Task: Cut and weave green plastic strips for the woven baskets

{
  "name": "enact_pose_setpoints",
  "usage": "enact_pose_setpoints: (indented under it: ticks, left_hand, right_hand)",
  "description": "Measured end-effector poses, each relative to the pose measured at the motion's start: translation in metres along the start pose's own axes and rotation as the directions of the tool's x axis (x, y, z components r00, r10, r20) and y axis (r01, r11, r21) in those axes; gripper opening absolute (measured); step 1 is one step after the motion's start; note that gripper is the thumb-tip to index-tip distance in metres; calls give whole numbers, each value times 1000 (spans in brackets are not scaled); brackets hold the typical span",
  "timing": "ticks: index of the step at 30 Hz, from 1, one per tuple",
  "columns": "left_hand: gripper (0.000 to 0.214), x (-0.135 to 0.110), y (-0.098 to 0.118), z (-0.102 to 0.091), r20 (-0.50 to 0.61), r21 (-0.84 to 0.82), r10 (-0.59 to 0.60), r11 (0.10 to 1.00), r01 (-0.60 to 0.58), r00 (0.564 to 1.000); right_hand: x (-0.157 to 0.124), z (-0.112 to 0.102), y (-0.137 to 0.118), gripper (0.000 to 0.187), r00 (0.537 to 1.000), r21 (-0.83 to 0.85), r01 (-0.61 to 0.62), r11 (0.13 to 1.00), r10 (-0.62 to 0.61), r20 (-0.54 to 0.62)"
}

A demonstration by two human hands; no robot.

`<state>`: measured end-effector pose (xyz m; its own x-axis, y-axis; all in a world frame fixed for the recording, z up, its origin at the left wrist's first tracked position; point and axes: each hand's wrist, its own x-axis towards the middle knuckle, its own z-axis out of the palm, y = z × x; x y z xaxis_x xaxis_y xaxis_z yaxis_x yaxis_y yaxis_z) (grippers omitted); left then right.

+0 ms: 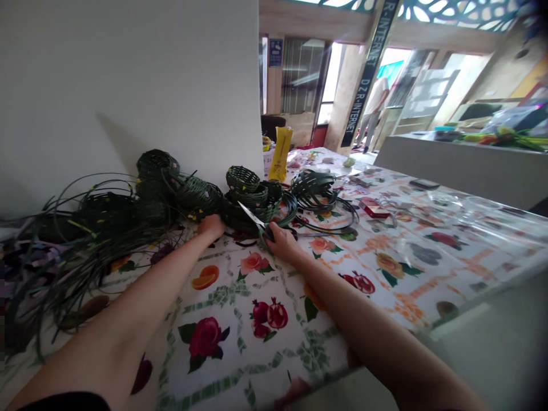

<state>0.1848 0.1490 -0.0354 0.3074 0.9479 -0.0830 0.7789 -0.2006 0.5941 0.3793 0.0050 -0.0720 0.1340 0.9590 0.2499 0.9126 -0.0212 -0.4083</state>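
Note:
My left hand (212, 227) rests at the foot of a dark green woven basket (201, 197), its fingers curled against the basket and hidden among the strands. My right hand (282, 241) holds a pair of steel scissors (252, 217), blades pointing up and to the left at a stack of small woven baskets (248, 191). A dark green strip (278, 220) curves past the blades. Behind them lies an unfinished basket frame of fanned strips (312, 191). A mass of long loose strands (85, 245) spreads to the left.
A floral plastic tablecloth (240, 337) covers the table, which meets a white wall (128, 85) at the back. A red box (374, 208), a yellow bag (280, 154) and small items lie further along. A person (374, 108) stands in the background; a counter (458, 165) runs along the right.

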Motion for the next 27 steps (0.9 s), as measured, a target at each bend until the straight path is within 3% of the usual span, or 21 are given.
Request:
enact_pose_setpoints:
  ticks: [4, 8, 11, 14, 18, 23, 27]
  left_hand:
    - [32, -1, 6, -3, -82, 245, -29, 968, 49, 996]
    - [38, -20, 5, -11, -116, 417, 115, 907, -57, 987]
    - [37, -44, 4, -6, -9, 482, 289, 840, -249, 957]
    - [25, -63, 7, 9, 171, 483, 425, 750, -451, 889]
    - [21, -71, 16, 24, 300, 487, 505, 648, -585, 809]
    - [20, -74, 18, 15, 347, 510, 536, 581, -634, 770]
    - [21, -91, -2, -17, 266, 559, 508, 611, -561, 819]
  right_hand:
    - [1, -1, 1, 27, 1000, 2, 8, 1000, -8, 7]
    - [3, -1, 5, 27, 1000, 12, 27, 1000, -27, 14]
    - [3, -2, 6, 27, 999, 10, 35, 999, -35, 12]
    - [0, -6, 1, 26, 999, -9, 44, 999, -44, 1]
    - [-5, -20, -1, 25, 998, -58, 40, 998, -43, -53]
    - [-1, -53, 30, 27, 971, -156, -164, 974, 132, -199]
    - [-5, -78, 63, 27, 920, -213, -331, 919, 264, -290]
